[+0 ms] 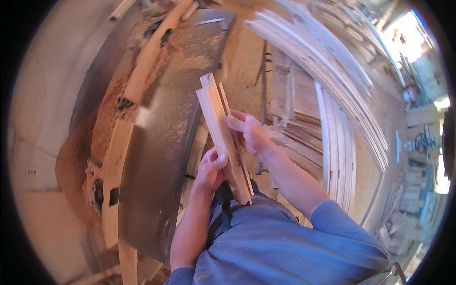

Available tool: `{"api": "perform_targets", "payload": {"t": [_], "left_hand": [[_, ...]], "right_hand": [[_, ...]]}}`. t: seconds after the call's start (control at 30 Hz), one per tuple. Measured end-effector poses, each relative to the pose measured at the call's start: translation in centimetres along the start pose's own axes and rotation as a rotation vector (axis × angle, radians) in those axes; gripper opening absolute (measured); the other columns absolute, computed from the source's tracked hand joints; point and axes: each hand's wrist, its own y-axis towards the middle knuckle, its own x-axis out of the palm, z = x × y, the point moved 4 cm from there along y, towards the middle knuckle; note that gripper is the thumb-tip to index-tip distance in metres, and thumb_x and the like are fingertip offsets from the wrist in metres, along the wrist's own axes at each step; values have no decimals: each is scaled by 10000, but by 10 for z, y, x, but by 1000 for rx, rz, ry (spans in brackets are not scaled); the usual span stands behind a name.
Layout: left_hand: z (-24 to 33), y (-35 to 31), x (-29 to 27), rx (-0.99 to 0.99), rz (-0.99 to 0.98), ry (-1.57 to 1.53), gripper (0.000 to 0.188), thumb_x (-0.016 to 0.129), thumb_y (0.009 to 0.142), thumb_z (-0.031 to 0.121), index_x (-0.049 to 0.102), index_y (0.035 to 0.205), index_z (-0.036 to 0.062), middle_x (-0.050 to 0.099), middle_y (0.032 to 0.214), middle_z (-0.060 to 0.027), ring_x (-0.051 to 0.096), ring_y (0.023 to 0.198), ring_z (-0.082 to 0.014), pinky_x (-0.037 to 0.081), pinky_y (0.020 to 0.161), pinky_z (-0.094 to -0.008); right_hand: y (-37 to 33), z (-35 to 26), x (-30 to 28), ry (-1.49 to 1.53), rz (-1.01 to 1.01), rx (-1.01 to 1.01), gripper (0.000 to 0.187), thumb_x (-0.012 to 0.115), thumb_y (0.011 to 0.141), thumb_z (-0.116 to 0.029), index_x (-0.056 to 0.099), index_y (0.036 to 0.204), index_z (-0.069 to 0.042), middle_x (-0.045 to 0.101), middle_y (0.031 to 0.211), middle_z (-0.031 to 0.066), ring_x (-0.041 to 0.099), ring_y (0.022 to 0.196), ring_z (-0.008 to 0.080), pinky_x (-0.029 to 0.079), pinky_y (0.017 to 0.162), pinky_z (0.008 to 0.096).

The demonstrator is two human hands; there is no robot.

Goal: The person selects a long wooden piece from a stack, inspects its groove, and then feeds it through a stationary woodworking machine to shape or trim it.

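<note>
Both hands hold a short bundle of pale wooden strips [217,121] in front of my body, tilted with the far end up and to the left. My left hand [211,168] wraps the near part from the left, its thumb lying on the top face. Farther up, my right hand [249,132] grips from the right, thumb against the side. A thin strip along the right side stands slightly apart from the thicker ones. The near end almost touches my blue shirt. Exactly how many strips there are, I cannot tell.
At left is a metal machine table [156,156] dusted with shavings, beside a wooden fence [117,166] with notches. Reddish sawdust [76,156] is heaped behind it. Long pale boards [332,71] lie stacked at right, with more planks [304,137] below them.
</note>
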Motion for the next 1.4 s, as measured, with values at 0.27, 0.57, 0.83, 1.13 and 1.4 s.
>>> {"api": "perform_targets", "payload": {"t": [0.27, 0.57, 0.83, 1.13, 1.4], "left_hand": [[55, -32, -85, 367, 166, -167, 539, 727, 923, 261, 537, 1328, -38, 637, 1282, -181, 621, 1189, -306, 513, 1019, -442], [107, -61, -146, 575, 272, -237, 532, 745, 879, 116, 515, 1342, -10, 620, 1300, -182, 579, 1256, -345, 460, 1089, -497], [99, -101, -187, 853, 356, -555, 562, 708, 815, -11, 528, 1346, 20, 598, 1340, -189, 535, 1312, -378, 427, 1124, -545], [52, -111, -249, 1056, 605, -663, 459, 732, 858, 32, 606, 1297, 70, 668, 1245, -120, 608, 1206, -312, 454, 1089, -525], [76, -57, -254, 1161, 1186, -798, 410, 650, 966, 122, 510, 1350, 90, 607, 1279, -108, 599, 1177, -314, 516, 995, -552]], "right_hand": [[-24, 99, 17, -470, -245, 150, 778, 762, 895, -239, 368, 1503, 46, 557, 1392, 133, 541, 1253, 204, 404, 1092, 341], [32, 107, 65, -1268, -396, -9, 986, 854, 687, -66, 359, 1539, -52, 533, 1427, 182, 544, 1296, 313, 412, 1118, 375], [73, 146, 122, -1895, -732, -650, 812, 758, 674, -45, 474, 1435, -64, 539, 1353, 192, 533, 1216, 397, 435, 1047, 464], [187, 187, 154, -1582, -1194, 359, 556, 733, 692, -137, 624, 1221, -2, 696, 1046, 206, 678, 995, 326, 514, 928, 396], [244, 200, 186, -1605, -1702, -519, 713, 731, 760, -106, 489, 1431, -104, 523, 1301, 180, 523, 1192, 390, 431, 1022, 486]]}}
